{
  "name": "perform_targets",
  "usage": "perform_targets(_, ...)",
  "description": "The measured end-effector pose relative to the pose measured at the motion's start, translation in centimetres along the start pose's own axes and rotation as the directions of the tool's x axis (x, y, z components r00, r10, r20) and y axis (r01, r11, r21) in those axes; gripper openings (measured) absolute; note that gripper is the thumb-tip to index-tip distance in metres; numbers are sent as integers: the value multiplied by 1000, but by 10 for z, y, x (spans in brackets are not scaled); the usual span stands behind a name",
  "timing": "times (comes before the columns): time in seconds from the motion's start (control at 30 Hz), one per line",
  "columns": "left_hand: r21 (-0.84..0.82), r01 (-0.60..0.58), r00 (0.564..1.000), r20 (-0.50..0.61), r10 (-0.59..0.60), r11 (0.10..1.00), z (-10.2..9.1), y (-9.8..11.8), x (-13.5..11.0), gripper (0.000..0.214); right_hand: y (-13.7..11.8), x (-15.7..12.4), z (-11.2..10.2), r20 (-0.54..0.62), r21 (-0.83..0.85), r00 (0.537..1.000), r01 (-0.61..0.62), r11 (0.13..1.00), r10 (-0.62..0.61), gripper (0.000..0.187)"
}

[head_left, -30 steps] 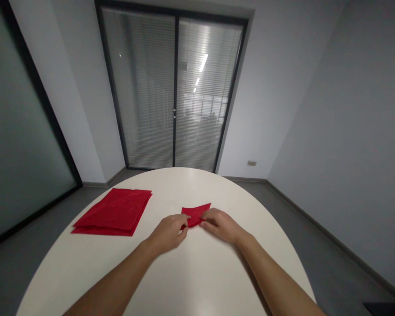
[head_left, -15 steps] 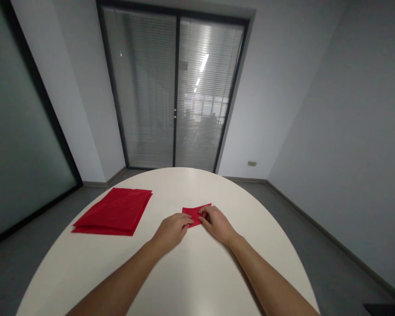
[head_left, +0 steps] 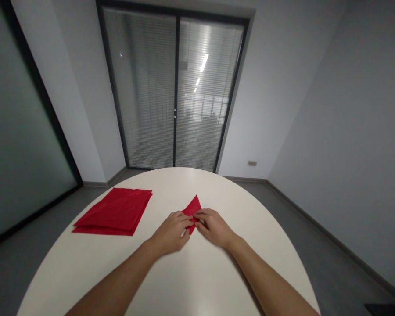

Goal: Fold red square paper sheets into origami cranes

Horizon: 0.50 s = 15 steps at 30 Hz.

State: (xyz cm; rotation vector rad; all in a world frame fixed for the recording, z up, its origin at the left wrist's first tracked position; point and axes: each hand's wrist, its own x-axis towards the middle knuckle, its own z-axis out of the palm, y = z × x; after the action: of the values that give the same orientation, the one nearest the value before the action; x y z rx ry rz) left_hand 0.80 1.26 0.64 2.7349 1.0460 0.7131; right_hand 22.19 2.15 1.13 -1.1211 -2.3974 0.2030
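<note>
A small folded piece of red paper (head_left: 193,205) lies near the middle of the table, one pointed corner facing away from me. My left hand (head_left: 172,231) is closed on its left side, fingertips pressing on the paper. From the right, my right hand (head_left: 214,228) pinches it, thumb and fingers close together. The two hands nearly meet and hide the paper's middle and much of its near part.
A stack of larger red sheets (head_left: 115,210) rests at the left on the round white table (head_left: 191,281). Beyond the table's far edge are a glass door with blinds (head_left: 204,131) and a wall socket (head_left: 252,163).
The small red paper has turned, so a corner now points away where a long edge was. My right hand has shifted slightly left, closer to my left hand.
</note>
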Motion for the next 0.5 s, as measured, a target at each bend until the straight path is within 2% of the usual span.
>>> perform_targets(0.1,-33,-24,1000,19,25,999,-2,-2,-2,47,3,-2,0,17,18,999,-29,999,29,32)
perform_targets(0.3,-108,-36,999,10,37,994,-5,-5,-5,50,6,-6,-6,114,54,993,-14,998,7,47)
perform_targets(0.5,-156,35,999,-21,-39,987,1,-17,-7,44,7,-5,-10,85,58,994,67,996,-71,41)
